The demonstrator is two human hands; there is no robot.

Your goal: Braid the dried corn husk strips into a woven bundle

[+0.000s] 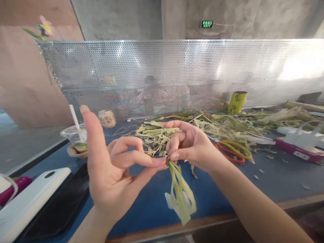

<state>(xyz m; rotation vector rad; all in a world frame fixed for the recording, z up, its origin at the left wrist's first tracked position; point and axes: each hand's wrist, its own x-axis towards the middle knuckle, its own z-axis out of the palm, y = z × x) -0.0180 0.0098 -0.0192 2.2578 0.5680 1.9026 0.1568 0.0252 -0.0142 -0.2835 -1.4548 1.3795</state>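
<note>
Over the near edge of the table, both hands meet at a bunch of pale green plant strips (181, 192) whose ends hang down. My left hand (113, 168) pinches the top of the bunch between fingertips, with one finger raised straight up. My right hand (194, 145) pinches the same spot from the right, thumb against a bent finger. Whatever lies right between the fingertips is too small to make out. Behind the hands lies a heap of dried, shredded plant stems (157, 136).
Scissors with red and yellow handles (234, 152) lie right of my hands, near a purple power strip (298, 150). At left are a plastic cup with a straw (78, 133), a white power bank (37, 199) and a black phone (60, 206). A perforated metal screen (172, 77) stands behind.
</note>
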